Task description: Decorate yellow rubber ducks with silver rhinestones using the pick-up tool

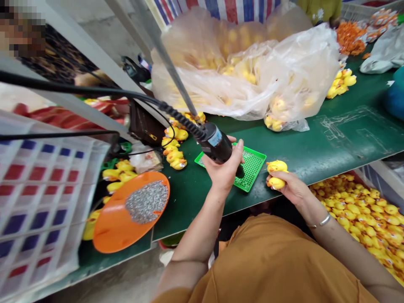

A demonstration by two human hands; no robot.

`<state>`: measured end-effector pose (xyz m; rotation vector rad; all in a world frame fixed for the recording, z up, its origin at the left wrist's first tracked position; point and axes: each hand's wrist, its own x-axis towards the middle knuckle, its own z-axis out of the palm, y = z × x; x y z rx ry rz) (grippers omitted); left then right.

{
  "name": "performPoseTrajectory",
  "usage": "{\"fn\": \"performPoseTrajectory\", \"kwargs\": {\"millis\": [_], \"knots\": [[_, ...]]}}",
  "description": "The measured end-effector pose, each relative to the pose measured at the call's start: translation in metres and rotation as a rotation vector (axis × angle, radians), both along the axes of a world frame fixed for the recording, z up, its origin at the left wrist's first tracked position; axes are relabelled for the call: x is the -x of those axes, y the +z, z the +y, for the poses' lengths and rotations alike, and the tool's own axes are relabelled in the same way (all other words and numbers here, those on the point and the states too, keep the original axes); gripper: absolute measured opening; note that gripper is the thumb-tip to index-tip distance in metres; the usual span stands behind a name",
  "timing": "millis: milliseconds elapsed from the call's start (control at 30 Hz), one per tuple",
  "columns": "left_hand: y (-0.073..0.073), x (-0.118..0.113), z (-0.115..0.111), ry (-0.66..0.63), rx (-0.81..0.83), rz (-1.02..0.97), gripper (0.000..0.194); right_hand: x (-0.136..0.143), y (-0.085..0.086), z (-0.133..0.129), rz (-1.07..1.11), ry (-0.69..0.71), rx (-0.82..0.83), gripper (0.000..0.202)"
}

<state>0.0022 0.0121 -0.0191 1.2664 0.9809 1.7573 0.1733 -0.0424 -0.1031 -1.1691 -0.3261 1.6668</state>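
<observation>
In the head view, my left hand [223,170] is wrapped round a black electric screwdriver [217,145], whose cable runs up and to the left. Its lower end is over a green perforated tray [249,176] with small metal screws in it. To the right of the tray, my right hand [293,187] grips a yellow toy duck [277,166] near the table edge. Two rounded yellow parts with orange bits show at its fingers; I cannot tell whether they are one duck or two.
An orange dish [113,227] of small metal screws stands at left. Yellow ducks [175,155] lie behind it. Large plastic bags [221,92] of ducks cover the back of the green table [341,147]. A bin of ducks [369,219] is at lower right. A metal pole [170,63] slants down behind the screwdriver.
</observation>
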Motion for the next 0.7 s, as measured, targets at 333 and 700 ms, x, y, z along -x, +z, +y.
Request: {"fn": "performPoseTrajectory", "kwargs": {"millis": [333, 700], "knots": [[0.039, -0.040, -0.025, -0.176, -0.050, -0.149, 0.033, 0.000, -0.003, 0.014, 0.225, -0.068, 0.062, 0.031], [0.030, -0.049, -0.029, -0.267, -0.063, -0.224, 0.023, -0.002, 0.001, 0.011, 0.222, -0.098, 0.107, 0.025]]}}
